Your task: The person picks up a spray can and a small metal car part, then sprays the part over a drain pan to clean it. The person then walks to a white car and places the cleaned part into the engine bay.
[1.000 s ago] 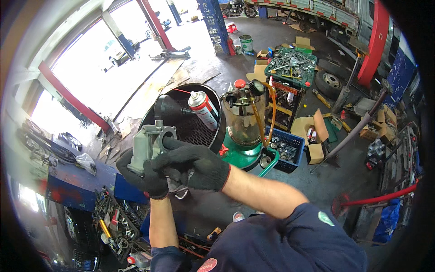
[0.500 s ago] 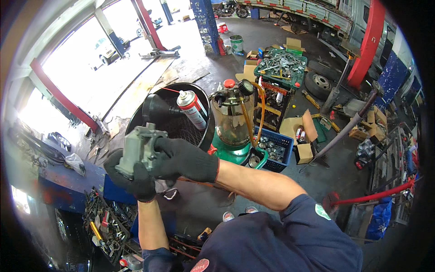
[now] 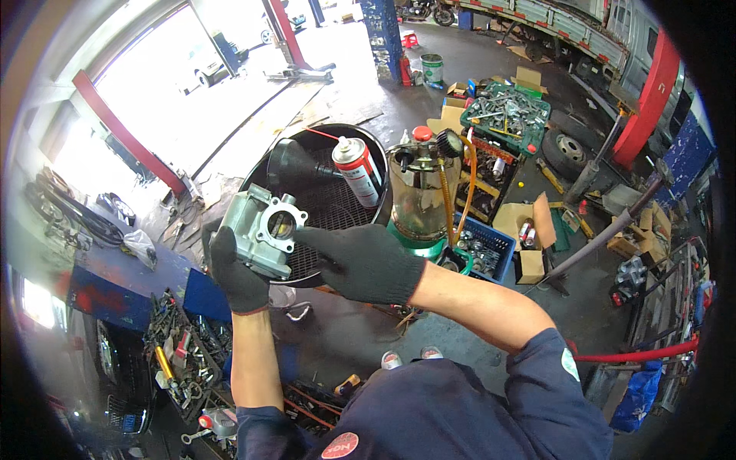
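Note:
A grey metal throttle body (image 3: 247, 234) with a round bore and a flange with bolt holes is tilted so that the bore faces right. My left hand (image 3: 234, 276), in a black knit glove, is closed around its lower left side. My right hand (image 3: 368, 264), gloved the same way, reaches in from the right with a finger stretched out at the flange's edge; its other fingers are partly hidden. Beyond the part is a round black drum (image 3: 383, 144) with a mesh inside. A red and white spray can (image 3: 358, 172) and a black funnel (image 3: 295, 162) stand in it.
A clear fluid tank (image 3: 418, 203) with a gauge and hoses stands right of the drum. Farther right are a blue crate (image 3: 491, 249), a tool cart (image 3: 510, 115) and a red lift post (image 3: 646, 107). Loose tools (image 3: 180, 349) lie at lower left.
The throttle body has turned so its round bore now shows. My right hand has shifted from gripping it to its right edge. The view has moved, sliding the surroundings rightward.

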The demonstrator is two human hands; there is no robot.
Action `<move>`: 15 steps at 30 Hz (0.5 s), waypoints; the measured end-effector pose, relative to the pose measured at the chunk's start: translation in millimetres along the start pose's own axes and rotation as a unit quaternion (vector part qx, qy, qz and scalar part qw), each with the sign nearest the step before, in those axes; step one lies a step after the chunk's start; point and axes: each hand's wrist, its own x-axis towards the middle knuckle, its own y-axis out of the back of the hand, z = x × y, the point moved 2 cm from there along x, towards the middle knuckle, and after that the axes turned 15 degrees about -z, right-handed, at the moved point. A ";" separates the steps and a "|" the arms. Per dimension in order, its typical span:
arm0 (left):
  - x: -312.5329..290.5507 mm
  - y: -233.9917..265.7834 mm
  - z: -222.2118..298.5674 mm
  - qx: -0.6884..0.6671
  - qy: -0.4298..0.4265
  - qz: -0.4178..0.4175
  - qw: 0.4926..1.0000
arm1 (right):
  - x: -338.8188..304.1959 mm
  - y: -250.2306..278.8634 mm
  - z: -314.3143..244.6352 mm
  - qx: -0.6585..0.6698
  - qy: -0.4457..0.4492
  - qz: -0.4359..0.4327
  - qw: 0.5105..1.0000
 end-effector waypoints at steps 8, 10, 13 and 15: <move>2.0 1.0 -7.5 -0.214 0.215 -0.167 0.938 | -32.9 -1.5 32.0 0.107 -0.084 0.077 0.988; 0.2 5.9 -13.6 -0.246 0.242 -0.132 0.929 | -38.7 1.9 39.1 0.107 -0.115 0.056 0.986; 0.0 15.6 -18.9 -0.247 0.259 -0.063 0.932 | -34.5 14.7 49.7 0.039 -0.135 0.099 0.985; -0.4 20.1 -19.8 -0.240 0.249 -0.083 0.935 | -26.4 27.6 57.2 -0.004 -0.109 0.185 0.977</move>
